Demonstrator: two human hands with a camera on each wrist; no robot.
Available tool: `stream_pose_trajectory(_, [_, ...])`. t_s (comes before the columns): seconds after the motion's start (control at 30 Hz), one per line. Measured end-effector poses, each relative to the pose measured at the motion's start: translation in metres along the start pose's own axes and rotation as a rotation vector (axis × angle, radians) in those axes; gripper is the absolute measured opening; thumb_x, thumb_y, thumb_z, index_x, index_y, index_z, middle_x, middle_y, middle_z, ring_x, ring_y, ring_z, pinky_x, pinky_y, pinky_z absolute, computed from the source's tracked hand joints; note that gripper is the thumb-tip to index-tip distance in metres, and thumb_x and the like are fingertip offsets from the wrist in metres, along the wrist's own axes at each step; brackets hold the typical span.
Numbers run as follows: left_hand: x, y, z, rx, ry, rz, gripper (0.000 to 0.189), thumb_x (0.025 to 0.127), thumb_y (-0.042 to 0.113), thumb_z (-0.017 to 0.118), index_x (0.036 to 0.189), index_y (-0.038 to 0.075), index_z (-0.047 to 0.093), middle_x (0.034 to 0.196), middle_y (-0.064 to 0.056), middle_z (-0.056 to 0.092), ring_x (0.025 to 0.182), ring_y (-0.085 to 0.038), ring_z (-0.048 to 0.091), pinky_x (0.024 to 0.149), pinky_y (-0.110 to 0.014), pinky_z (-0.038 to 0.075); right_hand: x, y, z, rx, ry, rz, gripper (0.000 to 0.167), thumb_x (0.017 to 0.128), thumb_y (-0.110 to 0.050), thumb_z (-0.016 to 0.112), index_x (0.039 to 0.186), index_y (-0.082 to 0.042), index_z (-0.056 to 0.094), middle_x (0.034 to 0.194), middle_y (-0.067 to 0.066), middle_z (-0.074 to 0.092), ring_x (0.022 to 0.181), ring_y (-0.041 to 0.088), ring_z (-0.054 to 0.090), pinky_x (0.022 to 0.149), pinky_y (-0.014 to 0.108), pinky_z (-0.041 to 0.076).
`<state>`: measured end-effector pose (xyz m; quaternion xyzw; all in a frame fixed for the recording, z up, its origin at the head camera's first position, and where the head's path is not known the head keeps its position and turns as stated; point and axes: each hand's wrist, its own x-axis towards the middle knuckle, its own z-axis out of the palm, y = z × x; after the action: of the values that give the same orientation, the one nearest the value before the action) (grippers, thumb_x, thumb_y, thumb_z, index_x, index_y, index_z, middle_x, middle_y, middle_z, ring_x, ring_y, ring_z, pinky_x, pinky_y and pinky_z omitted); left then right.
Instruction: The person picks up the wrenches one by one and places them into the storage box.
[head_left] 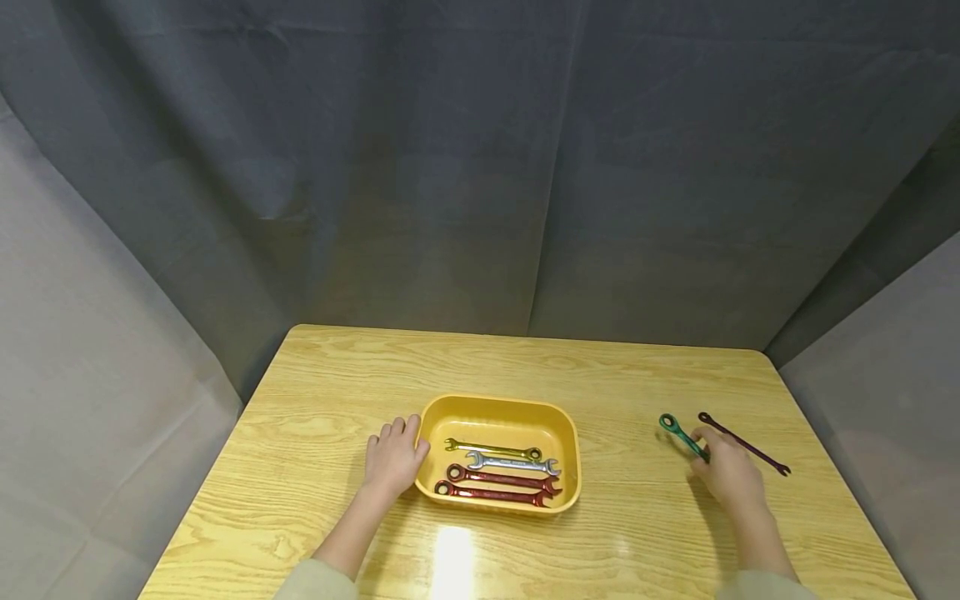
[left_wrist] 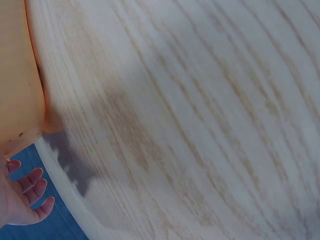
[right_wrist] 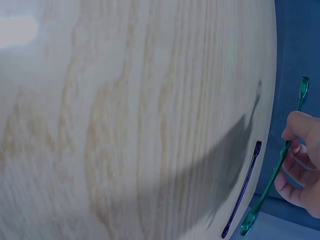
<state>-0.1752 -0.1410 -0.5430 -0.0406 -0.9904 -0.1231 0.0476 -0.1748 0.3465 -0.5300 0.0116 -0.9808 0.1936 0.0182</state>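
Observation:
My right hand (head_left: 729,473) pinches a green ratcheting combination wrench (head_left: 678,432) between thumb and fingers. In the right wrist view, the green wrench (right_wrist: 270,187) is held up off the table, its shadow falling on the wood. Just beyond it lies a thin dark purple wrench (head_left: 750,447). My left hand (head_left: 392,458) is at the left side of a yellow plastic bin (head_left: 573,433), thumb over the rim and fingers loosely bent outside. Inside the bin are a gold wrench (head_left: 491,451), a silver open-end wrench (head_left: 517,463) and two red wrenches (head_left: 498,496).
The wood-grain table (head_left: 622,542) carries the bin at its middle. Dark grey cloth (head_left: 450,208) hangs behind the far edge, and lighter cloth panels (head_left: 90,375) stand at the sides. Light glares off the near tabletop.

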Motion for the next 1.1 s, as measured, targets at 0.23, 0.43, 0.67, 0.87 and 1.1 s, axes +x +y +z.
stream_pose_trajectory(0.23, [0.0, 0.0, 0.0, 0.002, 0.002, 0.004, 0.033, 0.091, 0.031, 0.044, 0.117, 0.011, 0.047, 0.099, -0.01, 0.053, 0.082, -0.025, 0.048, 0.065, -0.038, 0.037, 0.002, -0.011, 0.001, -0.005, 0.046, -0.055, 0.037, 0.075, -0.001, 0.062, 0.111, -0.001, 0.052, 0.088, 0.019, 0.056, 0.059, 0.02, 0.046, 0.046, 0.031, 0.034])
stream_pose_trajectory(0.43, [0.0, -0.001, 0.001, 0.001, -0.004, 0.003, 0.033, 0.091, 0.031, 0.044, 0.117, 0.011, 0.047, 0.099, -0.01, 0.053, 0.083, -0.026, 0.048, 0.066, -0.039, 0.037, 0.004, -0.025, -0.001, -0.005, 0.073, -0.088, 0.035, 0.075, -0.001, 0.063, 0.109, -0.002, 0.054, 0.088, 0.019, 0.056, 0.062, 0.023, 0.051, 0.046, 0.032, 0.036])
stream_pose_trajectory(0.67, [0.0, -0.001, 0.001, 0.012, -0.011, 0.003, 0.035, 0.091, 0.032, 0.043, 0.119, 0.01, 0.047, 0.1, -0.011, 0.053, 0.084, -0.027, 0.048, 0.067, -0.04, 0.038, 0.01, -0.039, -0.004, -0.013, 0.088, -0.134, 0.037, 0.075, -0.002, 0.067, 0.109, -0.001, 0.054, 0.087, 0.02, 0.057, 0.064, 0.025, 0.054, 0.046, 0.033, 0.039])
stream_pose_trajectory(0.87, [0.001, -0.001, 0.001, 0.012, -0.014, 0.006, 0.035, 0.092, 0.032, 0.043, 0.119, 0.01, 0.046, 0.101, -0.011, 0.053, 0.084, -0.027, 0.048, 0.068, -0.041, 0.038, 0.013, -0.053, -0.006, -0.016, 0.098, -0.165, 0.037, 0.074, -0.001, 0.069, 0.109, -0.002, 0.056, 0.089, 0.022, 0.057, 0.065, 0.026, 0.055, 0.046, 0.032, 0.04])
stream_pose_trajectory(1.1, [0.001, -0.001, 0.002, 0.015, -0.011, 0.006, 0.035, 0.092, 0.032, 0.043, 0.119, 0.01, 0.046, 0.102, -0.011, 0.053, 0.085, -0.027, 0.049, 0.067, -0.041, 0.038, 0.016, -0.067, -0.004, -0.011, 0.122, -0.218, 0.037, 0.072, 0.002, 0.07, 0.106, -0.002, 0.057, 0.089, 0.021, 0.058, 0.065, 0.027, 0.057, 0.048, 0.033, 0.043])
